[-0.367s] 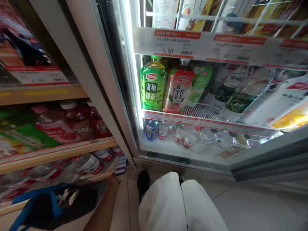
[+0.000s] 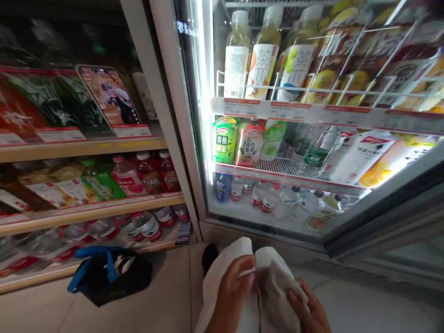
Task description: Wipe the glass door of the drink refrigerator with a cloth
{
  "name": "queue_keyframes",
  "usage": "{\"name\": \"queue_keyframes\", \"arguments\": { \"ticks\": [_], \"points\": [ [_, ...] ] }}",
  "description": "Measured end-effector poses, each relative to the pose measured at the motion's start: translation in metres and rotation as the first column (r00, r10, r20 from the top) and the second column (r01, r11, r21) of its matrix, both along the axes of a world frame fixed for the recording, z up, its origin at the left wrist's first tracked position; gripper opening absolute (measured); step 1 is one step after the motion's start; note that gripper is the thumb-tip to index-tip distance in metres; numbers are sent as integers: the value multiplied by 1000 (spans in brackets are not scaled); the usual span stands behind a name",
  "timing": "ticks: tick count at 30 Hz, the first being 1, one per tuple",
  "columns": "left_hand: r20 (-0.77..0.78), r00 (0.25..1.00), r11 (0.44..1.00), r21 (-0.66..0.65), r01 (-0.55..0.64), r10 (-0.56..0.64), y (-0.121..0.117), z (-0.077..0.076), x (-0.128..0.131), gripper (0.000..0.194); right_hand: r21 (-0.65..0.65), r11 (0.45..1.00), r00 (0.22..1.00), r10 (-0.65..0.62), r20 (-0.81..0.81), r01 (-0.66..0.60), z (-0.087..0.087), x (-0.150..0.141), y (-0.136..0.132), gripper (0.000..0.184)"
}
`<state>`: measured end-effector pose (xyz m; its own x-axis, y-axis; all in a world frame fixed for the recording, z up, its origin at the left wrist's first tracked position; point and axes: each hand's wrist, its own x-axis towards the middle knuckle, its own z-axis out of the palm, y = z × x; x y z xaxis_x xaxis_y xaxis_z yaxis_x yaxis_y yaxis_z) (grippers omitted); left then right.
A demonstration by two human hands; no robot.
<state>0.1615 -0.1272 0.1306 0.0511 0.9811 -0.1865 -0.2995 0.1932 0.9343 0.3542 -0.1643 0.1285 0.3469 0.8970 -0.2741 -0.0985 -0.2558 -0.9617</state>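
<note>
Just above my knees (image 2: 225, 259), a greyish cloth (image 2: 274, 298) is spread between my two hands. My left hand (image 2: 235, 282) is closed, somewhat blurred, with a pale edge of the cloth between thumb and fingers. On the other side, my right hand (image 2: 307, 303) has its fingers wrapped round the cloth's right edge. Ahead stands a lit drinks fridge (image 2: 267, 231) with its door (image 2: 381, 231) swung open to the right. Inside, a green tea bottle (image 2: 224, 141) and a red tea bottle (image 2: 249, 143) stand on the middle shelf.
A black bag with blue handles (image 2: 116, 277) sits on the floor at left. A phone (image 2: 183, 232) rests on the bottom ledge by the fridge frame. Wooden shelves (image 2: 86, 210) hold several bottles. Wire-fronted tea bottles (image 2: 263, 53) fill the fridge's upper shelf.
My left hand has come from beside the phone at the lower left to above my knees. My right hand and the cloth have entered view. The view has shifted up and left.
</note>
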Motion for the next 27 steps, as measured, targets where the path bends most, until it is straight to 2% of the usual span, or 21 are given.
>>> {"name": "queue_keyframes", "arguments": {
  "ticks": [3,6,9,11,13,15,18,21,23,24,25,27],
  "points": [
    [-30,992,986,110,128,-125,-33,21,43,69,29,993,974,116,-196,-113,20,-5,6,51],
    [39,989,987,80,136,-140,-41,29,59,77,86,986,967,155,-202,-140,38,-7,7,53],
    [77,997,999,28,23,-25,-37,39,59,69,175,969,974,194,-113,-173,52,-5,8,51],
    [47,998,998,48,-50,48,-35,48,57,60,229,964,983,160,-91,-135,60,-3,8,45],
    [32,994,991,82,-107,104,-34,58,56,54,266,963,981,88,-170,-40,67,-4,7,45],
    [11,991,985,113,-131,130,-35,67,58,50,256,966,942,122,-312,-41,74,-7,3,49],
    [-103,988,978,186,-90,110,-34,78,62,45,232,963,870,230,-437,-138,81,-9,1,50],
    [-287,956,957,288,26,60,-22,94,63,42,237,968,914,166,-370,-80,91,0,15,47],
    [-386,921,918,382,107,54,-3,112,62,42,297,955,966,66,-248,11,105,14,36,48],
    [-429,899,879,457,132,88,11,124,61,43,355,932,984,-3,-177,67,116,22,48,48],
    [-465,870,820,554,143,162,26,138,60,45,433,894,991,-83,-102,119,130,30,62,46],
    [-494,767,631,761,153,409,64,171,59,51,618,766,958,-277,72,175,165,44,91,37]
  ]
}}
